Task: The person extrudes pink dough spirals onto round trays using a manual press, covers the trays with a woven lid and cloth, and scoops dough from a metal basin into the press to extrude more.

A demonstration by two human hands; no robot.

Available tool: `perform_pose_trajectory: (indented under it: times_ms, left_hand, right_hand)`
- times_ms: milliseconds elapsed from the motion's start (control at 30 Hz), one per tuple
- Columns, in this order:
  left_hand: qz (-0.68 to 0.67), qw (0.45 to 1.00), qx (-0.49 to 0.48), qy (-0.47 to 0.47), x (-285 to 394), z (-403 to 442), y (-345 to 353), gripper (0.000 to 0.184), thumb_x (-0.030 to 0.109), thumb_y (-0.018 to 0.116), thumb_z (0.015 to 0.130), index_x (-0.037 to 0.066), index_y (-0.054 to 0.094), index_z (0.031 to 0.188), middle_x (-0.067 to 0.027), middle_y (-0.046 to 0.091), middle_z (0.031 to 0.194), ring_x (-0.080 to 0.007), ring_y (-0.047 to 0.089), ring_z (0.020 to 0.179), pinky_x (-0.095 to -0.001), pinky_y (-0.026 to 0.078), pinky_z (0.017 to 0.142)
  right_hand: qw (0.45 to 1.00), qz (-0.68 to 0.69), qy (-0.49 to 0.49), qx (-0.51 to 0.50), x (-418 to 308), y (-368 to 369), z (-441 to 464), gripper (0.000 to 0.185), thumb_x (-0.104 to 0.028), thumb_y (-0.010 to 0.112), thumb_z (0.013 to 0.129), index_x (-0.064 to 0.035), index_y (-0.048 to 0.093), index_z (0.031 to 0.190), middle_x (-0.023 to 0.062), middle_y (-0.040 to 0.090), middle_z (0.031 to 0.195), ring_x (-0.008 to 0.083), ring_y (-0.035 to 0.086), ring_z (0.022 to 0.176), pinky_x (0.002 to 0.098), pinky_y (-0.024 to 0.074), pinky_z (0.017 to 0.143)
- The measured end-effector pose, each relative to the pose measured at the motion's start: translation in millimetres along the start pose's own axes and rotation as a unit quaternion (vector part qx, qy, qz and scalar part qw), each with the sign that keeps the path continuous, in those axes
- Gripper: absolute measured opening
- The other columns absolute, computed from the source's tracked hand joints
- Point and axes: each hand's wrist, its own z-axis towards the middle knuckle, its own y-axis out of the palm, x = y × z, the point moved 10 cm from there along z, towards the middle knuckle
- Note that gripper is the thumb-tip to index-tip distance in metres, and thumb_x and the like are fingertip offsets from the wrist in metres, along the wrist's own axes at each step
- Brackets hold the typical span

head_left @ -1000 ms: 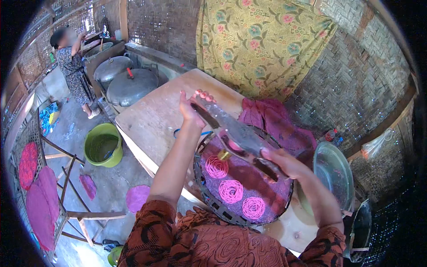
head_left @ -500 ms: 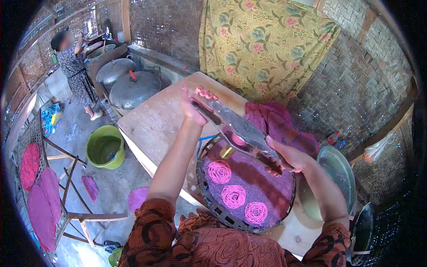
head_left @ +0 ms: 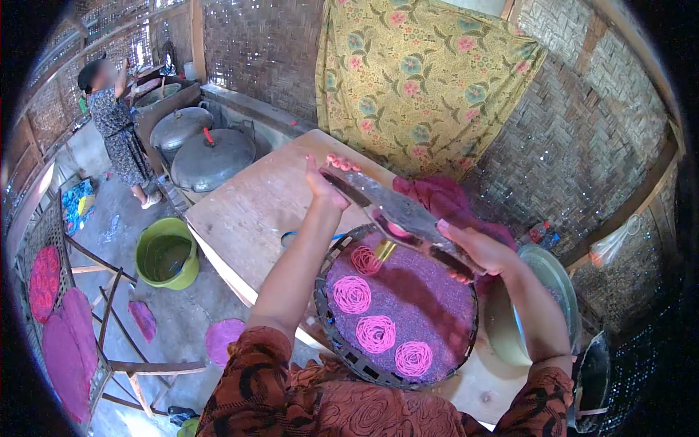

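Note:
My left hand (head_left: 329, 186) and my right hand (head_left: 477, 247) are wrapped round the two ends of a long wooden press (head_left: 400, 213), held tilted in the air. A brass-coloured nozzle (head_left: 384, 250) points down from its middle, with pink material showing above it. Below lies a round tray (head_left: 437, 309) with a purple surface and a dark woven rim. Several coils of pink strands rest on it, among them one at the front (head_left: 413, 358) and one right under the nozzle (head_left: 365, 260).
A pale wooden table (head_left: 251, 189) bears the tray. Right of it stands a basin (head_left: 550, 269); a pink cloth (head_left: 437, 197) lies behind. A green bucket (head_left: 167, 253) is on the floor. Lidded pots (head_left: 212, 160) stand behind, near another person (head_left: 116, 135).
The press has shifted a little along the tray, its nozzle now over a newer pink coil at the tray's back left. Both hands keep their hold. The camera view has moved slightly.

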Motion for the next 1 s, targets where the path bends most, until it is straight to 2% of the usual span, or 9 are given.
perform_pose_trajectory:
  times_ms: [67,200,267,500,600,800,900,967,1000]
  left_hand:
    - [0.001,1.0,0.021,0.007,-1.9,2.8,-4.9,0.051,0.055,0.023,0.091,0.014,0.039,0.066,-0.0004,0.037,0.059,-0.0177,0.038,0.055,-0.0349,0.037,0.06]
    - [0.023,0.999,-0.032,0.004,8.7,16.0,14.7,0.05,0.055,0.024,0.091,0.014,0.038,0.065,0.0001,0.035,0.056,-0.0174,0.038,0.053,-0.0339,0.036,0.058]
    - [0.027,0.999,-0.037,-0.018,11.3,12.4,21.4,0.05,0.055,0.024,0.092,0.015,0.038,0.065,0.0001,0.035,0.056,-0.0173,0.037,0.052,-0.0336,0.036,0.057]
    - [0.011,0.998,0.056,-0.001,-9.0,0.8,-16.9,0.052,0.055,0.023,0.091,0.014,0.038,0.063,-0.0001,0.035,0.054,-0.0167,0.037,0.051,-0.0338,0.036,0.058]
    - [0.017,1.0,0.002,-0.005,-9.2,21.4,-28.6,0.051,0.054,0.024,0.091,0.015,0.038,0.062,0.0007,0.034,0.052,-0.0163,0.037,0.05,-0.0337,0.035,0.057]
    - [0.034,0.998,-0.047,-0.026,20.4,27.1,-39.1,0.053,0.058,0.023,0.09,0.015,0.039,0.063,0.0008,0.036,0.052,-0.0168,0.037,0.051,-0.033,0.033,0.053]
    - [0.038,0.998,-0.028,-0.034,23.1,22.9,-24.0,0.055,0.058,0.021,0.091,0.014,0.039,0.063,-0.0004,0.035,0.053,-0.0171,0.036,0.051,-0.0324,0.035,0.055]
    - [0.048,0.998,-0.001,-0.029,15.9,22.8,-11.5,0.055,0.056,0.021,0.091,0.013,0.039,0.063,-0.0006,0.035,0.054,-0.0171,0.036,0.051,-0.0319,0.036,0.056]
    - [0.054,0.998,0.025,-0.023,10.2,24.2,-8.2,0.056,0.058,0.022,0.09,0.013,0.038,0.063,-0.0015,0.035,0.054,-0.0182,0.036,0.05,-0.0332,0.036,0.056]
  right_hand:
    - [0.999,-0.03,-0.017,0.033,1.0,-11.3,6.8,0.058,-0.06,0.037,0.089,-0.0083,0.06,0.098,0.0054,0.054,0.059,0.0134,0.053,0.045,0.0269,0.0434,0.04]
    - [0.997,-0.032,-0.035,0.061,6.1,-8.1,21.3,0.059,-0.06,0.039,0.088,-0.0045,0.06,0.095,0.007,0.055,0.058,0.0139,0.053,0.044,0.0255,0.0432,0.039]
    - [0.994,-0.013,-0.054,0.092,1.4,-1.7,18.8,0.069,-0.067,0.043,0.082,-0.0008,0.059,0.074,0.0072,0.055,0.056,0.0147,0.052,0.04,0.0281,0.0429,0.037]
    - [0.997,-0.016,-0.032,0.072,9.4,-17.7,7.3,0.066,-0.065,0.045,0.083,-0.0016,0.058,0.072,0.0066,0.053,0.053,0.0144,0.05,0.039,0.0281,0.0387,0.035]
    - [0.994,-0.044,-0.039,0.093,14.4,-19.4,25.3,0.064,-0.064,0.046,0.083,-0.0024,0.056,0.068,0.0063,0.052,0.052,0.0137,0.048,0.038,0.0278,0.0364,0.034]
    - [0.996,-0.03,-0.065,0.061,26.3,11.2,63.5,0.063,-0.064,0.042,0.085,-0.0037,0.059,0.074,0.005,0.056,0.055,0.014,0.051,0.041,0.0267,0.04,0.037]
    - [0.998,0.034,-0.052,0.017,28.9,22.3,64.7,0.062,-0.062,0.039,0.087,-0.0036,0.059,0.086,0.0068,0.057,0.062,0.0145,0.053,0.046,0.0261,0.0407,0.039]
    - [0.96,0.237,-0.023,-0.148,23.9,45.1,48.5,0.06,-0.06,0.035,0.089,-0.0047,0.056,0.098,0.0074,0.055,0.066,0.0142,0.052,0.05,0.0257,0.0391,0.04]
    - [0.96,0.239,-0.021,-0.147,26.2,36.0,46.8,0.06,-0.06,0.035,0.089,-0.0047,0.056,0.098,0.0074,0.055,0.066,0.0142,0.052,0.05,0.0257,0.0391,0.04]
